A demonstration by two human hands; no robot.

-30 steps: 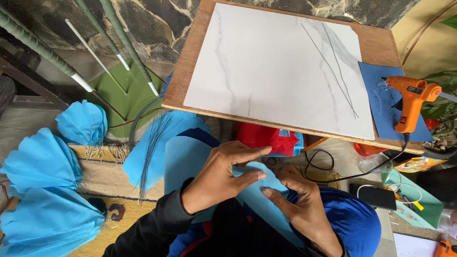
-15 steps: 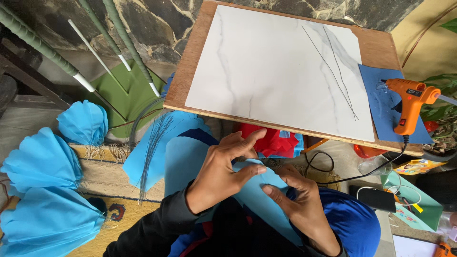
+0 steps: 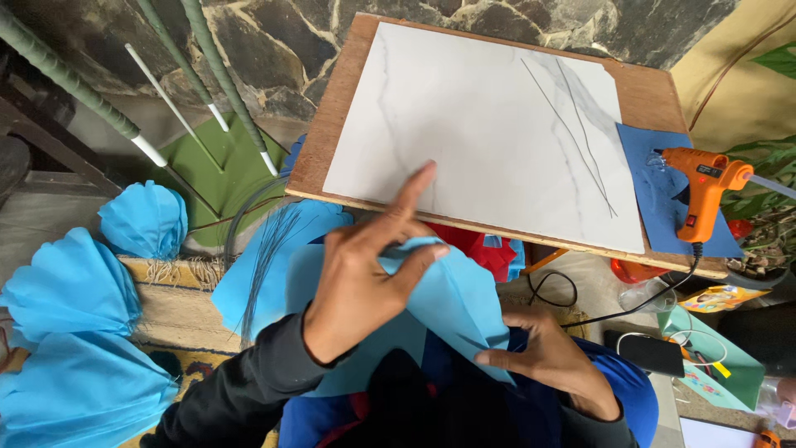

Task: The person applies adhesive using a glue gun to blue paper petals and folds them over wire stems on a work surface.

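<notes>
Left hand (image 3: 365, 274) raised above the lap, index finger stretched up over the board edge, thumb and other fingers pinching the upper edge of a blue paper sheet (image 3: 452, 303). Right hand (image 3: 547, 361) lower, near the lap, fingers spread flat along the sheet's lower right edge, thumb under or beside it; exact grip hard to tell. The sheet sits between the two hands, just below the near edge of the tabletop (image 3: 332, 124), tilted, with a fold or crease running down its middle.

The tabletop is a brown wooden board with a white marbled slab (image 3: 464, 124) lying on it. Two thin wires (image 3: 580, 141) lie on the slab's right part. Right of the slab, a dark blue sheet (image 3: 655, 191) with an orange glue gun (image 3: 705, 187) standing on it, cord hanging off the edge.

Left, on the floor: blue paper fans (image 3: 75, 332) stacked near each other, a bundle of thin wires (image 3: 265, 257) on more blue paper, green wrapped sticks (image 3: 207, 75) leaning against a stone wall. Red paper (image 3: 481, 245) below the board edge. Right, low: a dark phone (image 3: 651, 353) and green paper (image 3: 713, 365) with small bits on it.
</notes>
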